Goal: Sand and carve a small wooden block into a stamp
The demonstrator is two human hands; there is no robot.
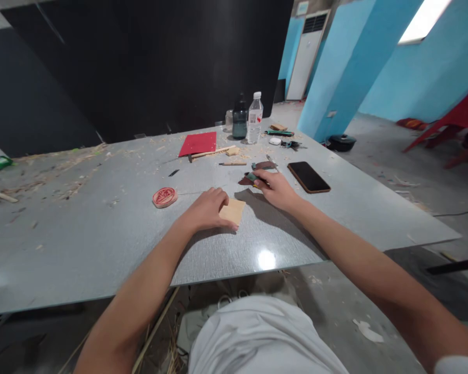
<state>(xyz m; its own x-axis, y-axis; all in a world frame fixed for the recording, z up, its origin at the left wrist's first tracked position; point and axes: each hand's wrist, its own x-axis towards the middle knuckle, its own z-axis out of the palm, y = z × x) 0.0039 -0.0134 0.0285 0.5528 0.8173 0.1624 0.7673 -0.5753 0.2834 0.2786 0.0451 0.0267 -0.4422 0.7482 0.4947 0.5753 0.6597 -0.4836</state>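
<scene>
My left hand is closed on a flat, pale square wood piece, fingers at its far edge and thumb at its near edge, low over the table. My right hand is closed near a small dark-green and brown piece, pinched at its fingertips; its exact kind is unclear. Just beyond lies a similar brown and teal piece. A slim wooden-handled carving tool rests farther back. Left of my left hand is a wooden disc with a red carved design, and a small black blade lies behind it.
A phone lies right of my right hand. Farther back are a red sheet, a small hammer, a clear water bottle, a dark bottle and keys. Wood shavings litter the grey table; its near edge faces me.
</scene>
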